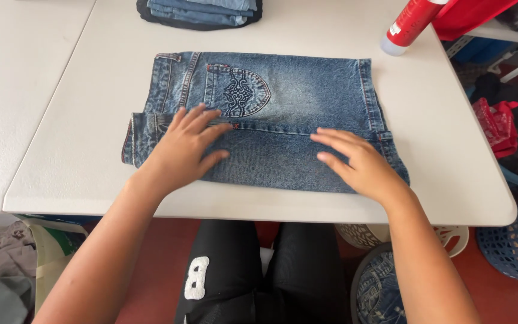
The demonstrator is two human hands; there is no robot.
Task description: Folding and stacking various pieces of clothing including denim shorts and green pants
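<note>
A pair of blue jeans lies folded flat on the white table, its embroidered back pocket facing up. The near portion is folded over toward the middle. My left hand rests flat on the left part of that folded layer, fingers spread, just below the pocket. Over on the right part of the same layer, my right hand presses down flat with fingers pointing left. Neither hand grips the cloth.
A stack of folded jeans sits at the table's far edge. A red and white bottle stands at the far right. Blue and white laundry baskets and clothes lie on the floor around the table. A second white table adjoins on the left.
</note>
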